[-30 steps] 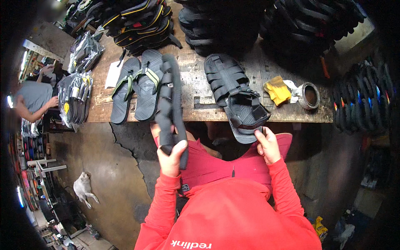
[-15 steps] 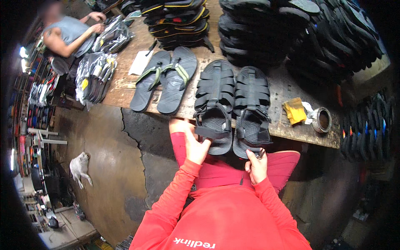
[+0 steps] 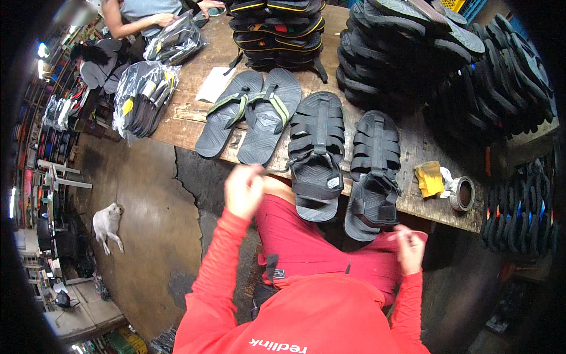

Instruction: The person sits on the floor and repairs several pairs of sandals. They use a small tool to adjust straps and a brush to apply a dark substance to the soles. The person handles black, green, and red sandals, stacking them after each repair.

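Overhanging the table edge (image 3: pixel 435 212), two sandals (image 3: pixel 318 159) sit apart; left hand (image 3: pixel 244 192) pinches a strap (image 3: pixel 275 172); right hand (image 3: pixel 408 249), unclear grip.

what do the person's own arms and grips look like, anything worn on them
The left sleeve and right sleeve are long, red and without visible markings, ending near the wrists; the left one bunches into creases. The left grip and right grip are ungloved; finer detail is too blurred to tell.
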`<state>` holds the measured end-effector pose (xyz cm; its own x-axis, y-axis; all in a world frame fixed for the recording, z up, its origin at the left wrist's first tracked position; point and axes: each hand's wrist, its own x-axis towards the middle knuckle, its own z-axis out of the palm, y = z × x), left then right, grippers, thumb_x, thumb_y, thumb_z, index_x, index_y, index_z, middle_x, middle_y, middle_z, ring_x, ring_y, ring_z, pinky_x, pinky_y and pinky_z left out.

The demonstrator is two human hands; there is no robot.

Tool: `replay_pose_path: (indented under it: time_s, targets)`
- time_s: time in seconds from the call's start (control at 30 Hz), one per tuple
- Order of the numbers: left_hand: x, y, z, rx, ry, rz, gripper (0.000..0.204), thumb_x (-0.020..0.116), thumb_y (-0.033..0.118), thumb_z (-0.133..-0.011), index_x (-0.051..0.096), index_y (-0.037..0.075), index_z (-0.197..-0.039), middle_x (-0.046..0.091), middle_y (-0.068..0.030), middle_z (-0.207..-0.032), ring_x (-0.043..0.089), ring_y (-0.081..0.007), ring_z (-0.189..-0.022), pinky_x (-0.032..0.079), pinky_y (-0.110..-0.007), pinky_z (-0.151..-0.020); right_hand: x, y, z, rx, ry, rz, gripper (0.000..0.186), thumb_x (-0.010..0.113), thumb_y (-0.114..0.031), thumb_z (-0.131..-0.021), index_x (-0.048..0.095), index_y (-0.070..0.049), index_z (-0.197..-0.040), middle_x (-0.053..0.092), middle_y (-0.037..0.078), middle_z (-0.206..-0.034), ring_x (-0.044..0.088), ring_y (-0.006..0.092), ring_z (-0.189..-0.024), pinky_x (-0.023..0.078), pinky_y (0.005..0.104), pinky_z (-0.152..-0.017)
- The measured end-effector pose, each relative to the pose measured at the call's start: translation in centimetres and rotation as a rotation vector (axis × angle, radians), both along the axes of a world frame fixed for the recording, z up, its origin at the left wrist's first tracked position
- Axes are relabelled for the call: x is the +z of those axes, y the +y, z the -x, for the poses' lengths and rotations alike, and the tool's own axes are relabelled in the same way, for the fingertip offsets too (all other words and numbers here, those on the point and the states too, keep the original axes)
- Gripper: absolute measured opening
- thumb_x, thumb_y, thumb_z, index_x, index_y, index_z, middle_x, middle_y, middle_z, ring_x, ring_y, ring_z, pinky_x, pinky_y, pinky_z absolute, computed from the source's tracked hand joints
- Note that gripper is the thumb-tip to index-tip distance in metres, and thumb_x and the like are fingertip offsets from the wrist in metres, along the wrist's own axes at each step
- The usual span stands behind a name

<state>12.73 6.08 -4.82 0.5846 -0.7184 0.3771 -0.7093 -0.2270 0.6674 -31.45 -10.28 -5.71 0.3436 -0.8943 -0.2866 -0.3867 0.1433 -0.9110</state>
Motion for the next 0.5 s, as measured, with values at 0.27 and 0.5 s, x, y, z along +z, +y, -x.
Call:
replay_pose_path:
  time_s: [0.27,0.5]
  targets:
    - [-2.9,-14.2,-12.1,0.508,-0.485,-0.491,0.058,0.062,0.060,-0.090,0.065,0.005,-0.109,0.064,-0.0164,-0.112,0.061,-0.0353,-0.109,0.049,-0.051,-0.087,-0.9,-9.9,-11.0,0.027,-0.137,0.271,0.057,0.061,-0.023,-0.104,0.044,0.002,-0.152,0.053,0.013,-0.151,0.051,0.0164,-0.133,0.040,0.0299,-0.111]
    - [3.4,-4.6,-15.0,0.313,-0.372,0.126,0.020,0.069,0.013,-0.088,0.067,0.001,-0.104,0.066,-0.0193,-0.103,0.062,-0.0387,-0.098,0.047,-0.046,-0.094,-4.5,-4.2,-20.6,-0.008,-0.436,0.261,0.052,0.057,-0.012,-0.104,0.043,0.005,-0.151,0.045,0.019,-0.156,0.042,0.0226,-0.145,0.030,0.0330,-0.120]
